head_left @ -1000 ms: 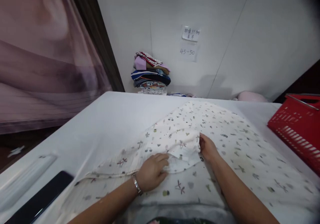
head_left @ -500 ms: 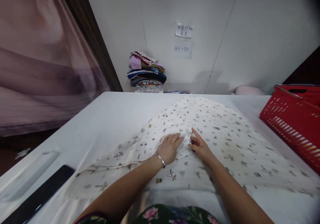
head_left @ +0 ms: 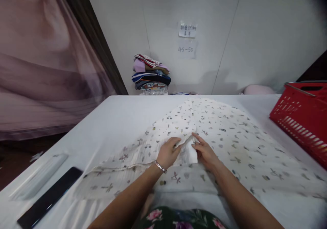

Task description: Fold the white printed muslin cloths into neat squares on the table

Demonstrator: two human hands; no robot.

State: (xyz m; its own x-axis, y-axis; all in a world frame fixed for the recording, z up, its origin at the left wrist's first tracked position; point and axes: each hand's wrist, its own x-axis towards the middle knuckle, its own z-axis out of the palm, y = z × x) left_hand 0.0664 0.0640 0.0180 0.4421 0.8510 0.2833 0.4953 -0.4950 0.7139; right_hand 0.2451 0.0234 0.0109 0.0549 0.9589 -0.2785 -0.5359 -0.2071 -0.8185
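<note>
A thin white cloth (head_left: 224, 147) printed with small palm trees and other motifs lies spread over the white table, its left part folded over. My left hand (head_left: 169, 152), with a bracelet at the wrist, pinches the edge of the folded layer near the middle. Close by on the right, my right hand (head_left: 204, 150) grips the corner of the same layer between thumb and fingers. Between both hands the edge is lifted a little, and its plain white underside shows.
A red plastic basket (head_left: 301, 116) stands at the right edge. At the back, folded fabrics (head_left: 151, 74) are stacked against the wall. A black flat object (head_left: 49, 198) and a clear plastic-looking packet (head_left: 39, 178) lie at the left. A pink curtain (head_left: 46, 65) hangs on the left.
My left hand has gone from lying flat with fingers spread to pinching the cloth's edge. The edge and corner between my hands are now raised and turned up.
</note>
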